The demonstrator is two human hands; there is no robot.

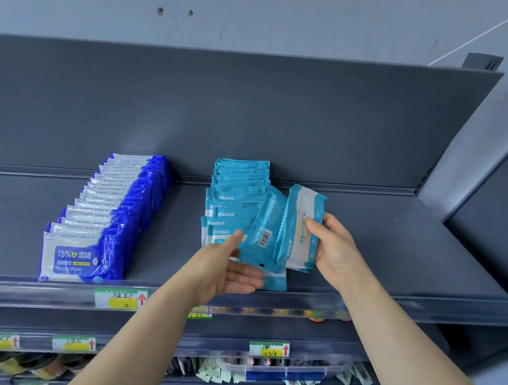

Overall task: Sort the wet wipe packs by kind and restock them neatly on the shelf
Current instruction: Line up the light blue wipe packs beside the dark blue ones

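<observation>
Where the left hand [227, 268] crosses it, the front of the teal row [235, 191] on the shelf [391, 260] is hidden. Its fingers lie nearly straight, gripping nothing, thumb tip touching a barcode pack [262, 234] that tilts right. Just beyond its fingertips, the right hand [337, 251] pinches fanned teal packs [299, 233], thumb in front, fingers behind. They stand long axis upright, tops leaning right; perhaps two or three.

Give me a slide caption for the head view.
Right hand holds loose teal wipe packs, left hand touching them, before the teal row; blue alcohol-wipe row alongside.
</observation>
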